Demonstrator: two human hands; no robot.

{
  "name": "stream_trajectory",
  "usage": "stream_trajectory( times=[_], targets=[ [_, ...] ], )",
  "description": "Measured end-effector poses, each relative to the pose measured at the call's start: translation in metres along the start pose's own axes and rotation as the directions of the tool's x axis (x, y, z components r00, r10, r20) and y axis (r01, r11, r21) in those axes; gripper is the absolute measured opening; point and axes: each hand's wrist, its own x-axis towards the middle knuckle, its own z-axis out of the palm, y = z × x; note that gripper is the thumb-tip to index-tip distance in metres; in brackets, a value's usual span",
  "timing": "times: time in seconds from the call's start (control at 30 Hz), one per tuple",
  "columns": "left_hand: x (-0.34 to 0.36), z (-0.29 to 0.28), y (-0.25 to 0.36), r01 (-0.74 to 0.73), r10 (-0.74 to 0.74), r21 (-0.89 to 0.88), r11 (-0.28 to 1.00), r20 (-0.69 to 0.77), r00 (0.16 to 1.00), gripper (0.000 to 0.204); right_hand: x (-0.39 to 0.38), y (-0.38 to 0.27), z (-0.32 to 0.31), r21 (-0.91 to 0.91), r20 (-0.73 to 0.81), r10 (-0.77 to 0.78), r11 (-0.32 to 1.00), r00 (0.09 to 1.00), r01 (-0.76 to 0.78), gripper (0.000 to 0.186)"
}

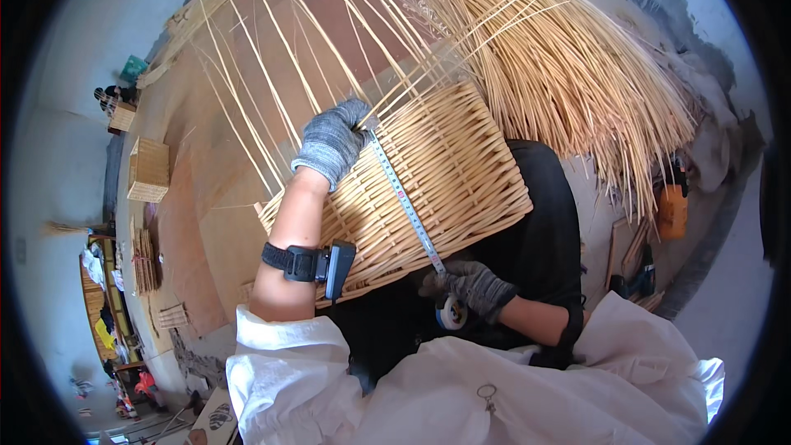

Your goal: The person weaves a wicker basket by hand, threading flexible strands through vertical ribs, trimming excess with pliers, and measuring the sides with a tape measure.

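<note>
i see the basket point(449, 161) aslant on the lap point(548, 189), long axis lower left to upper right, loose canes point(301, 53) pointing away. left hand point(334, 142) pinches the tape measure point(405, 200) at the basket's far edge; right hand point(476, 290) grasps its case point(451, 314). tan floor point(194, 239), reed bundle point(560, 58), pale wall point(66, 156).

Wicker basket point(437, 173): woven, ribbed, faint sheen. Tape-measure blade point(408, 208): smooth, glossy. Knit gloves point(329, 144): matt, coarse. Shirt point(445, 395): creased matt cloth. Loose rods point(560, 58): smooth, woody. Jug point(672, 213): plastic.

basket point(445, 156) part-hidden by left forearm point(298, 218), reeds point(568, 66) cropped
</note>
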Motion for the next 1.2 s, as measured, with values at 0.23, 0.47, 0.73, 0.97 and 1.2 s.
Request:
stream_trajectory(
  times=[0.23,0.47,0.73,0.97,1.2],
  targets=[
    [0.003,-0.005,0.002,0.024,-0.026,0.041,0.999,0.06,0.998,0.022,0.004,0.005,-0.006,-0.015,0.091,-0.094,0.995,0.991,0.096,0.025],
    [0.001,-0.011,0.002,0.087,-0.083,-0.074,0.993,0.06,0.995,0.03,-0.008,-0.01,0.003,-0.034,0.028,0.0,0.999,1.0,0.001,0.021],
    [0.003,-0.008,-0.003,-0.079,0.076,0.053,0.995,0.053,0.996,0.017,-0.009,-0.007,-0.003,0.004,0.041,-0.127,0.992,0.991,0.127,0.022],
    [0.003,-0.016,0.005,0.043,-0.042,0.0,0.999,0.081,0.996,0.015,-0.012,-0.012,0.001,-0.001,0.04,-0.05,0.999,0.998,0.05,0.024],
    [0.024,-0.011,0.022,0.163,-0.189,0.194,0.967,0.126,0.974,0.045,-0.016,-0.016,-0.003,0.115,-0.046,-0.359,0.925,0.932,0.362,0.025]
  ],
)
